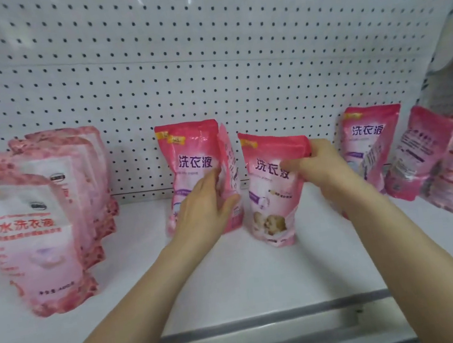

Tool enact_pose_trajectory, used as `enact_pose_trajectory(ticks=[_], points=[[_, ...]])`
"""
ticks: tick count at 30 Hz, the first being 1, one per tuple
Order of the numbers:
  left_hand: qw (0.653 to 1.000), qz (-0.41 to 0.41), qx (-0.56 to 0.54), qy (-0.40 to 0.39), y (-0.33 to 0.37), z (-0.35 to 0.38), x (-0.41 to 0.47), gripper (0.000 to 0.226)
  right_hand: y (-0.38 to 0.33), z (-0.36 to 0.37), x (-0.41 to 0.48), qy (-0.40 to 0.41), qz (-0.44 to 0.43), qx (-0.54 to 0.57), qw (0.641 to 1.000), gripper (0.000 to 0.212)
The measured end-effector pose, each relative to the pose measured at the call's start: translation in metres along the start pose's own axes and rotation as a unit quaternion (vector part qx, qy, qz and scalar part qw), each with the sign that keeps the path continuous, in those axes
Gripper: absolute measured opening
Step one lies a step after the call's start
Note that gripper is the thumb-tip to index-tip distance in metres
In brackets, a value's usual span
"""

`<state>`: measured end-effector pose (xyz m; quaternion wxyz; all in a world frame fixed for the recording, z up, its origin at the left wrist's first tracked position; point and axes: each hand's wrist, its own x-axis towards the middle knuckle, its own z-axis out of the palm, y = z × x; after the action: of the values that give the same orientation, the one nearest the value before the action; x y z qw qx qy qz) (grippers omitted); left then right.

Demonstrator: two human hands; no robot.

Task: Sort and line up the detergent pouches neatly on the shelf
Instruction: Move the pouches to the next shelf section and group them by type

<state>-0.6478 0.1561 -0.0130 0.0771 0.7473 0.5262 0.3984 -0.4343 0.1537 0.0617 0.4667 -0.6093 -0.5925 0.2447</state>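
The centre pouch, bright pink with purple characters, stands upright on the white shelf, about midway along it and a little forward of the back. Our right hand grips its top right corner. The fingers are curled over the sealed edge and the thumb is clamped on the front.

At 9 o'clock from it, just beside it, an edge-on pouch stands turned sideways. Our left hand holds this one low down, with the fingers together on its left face and the thumb wrapped round its near edge. Touching it on the far side, still at 9 o'clock, a front-facing pouch of the same kind stands upright. The back of our left hand covers its lower part.

At 3 o'clock from the centre pouch, apart from it and closer to the back, another matching pouch stands facing us. Our right wrist hides part of it. Beyond it, further along 3 o'clock, the leaning pouches tilt with their printed backs towards us and overlap one another.

Well apart at 9 o'clock, the pale pouches, lighter pink with red characters, stand one behind another in a file running from the back to the front. They are blurred.

At 12 o'clock the white pegboard rises behind everything. At 6 o'clock a grey rail runs along the shelf's front edge, and both our bare forearms cross it.
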Motion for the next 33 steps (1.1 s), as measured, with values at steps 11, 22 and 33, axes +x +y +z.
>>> enact_pose_trajectory(ticks=[11,22,33], points=[[0.997,0.018,0.039,0.058,0.005,0.012,0.009,0.017,-0.031,-0.020,0.043,-0.002,-0.147,-0.393,0.908,0.009],[0.996,-0.078,-0.017,0.034,-0.001,0.010,0.002,0.036,-0.007,0.013,0.135,-0.008,-0.186,-0.236,0.954,0.020],[0.970,-0.150,-0.192,0.028,-0.005,0.014,0.002,0.035,-0.019,0.024,0.109,0.029,-0.333,-0.171,0.927,0.019]])
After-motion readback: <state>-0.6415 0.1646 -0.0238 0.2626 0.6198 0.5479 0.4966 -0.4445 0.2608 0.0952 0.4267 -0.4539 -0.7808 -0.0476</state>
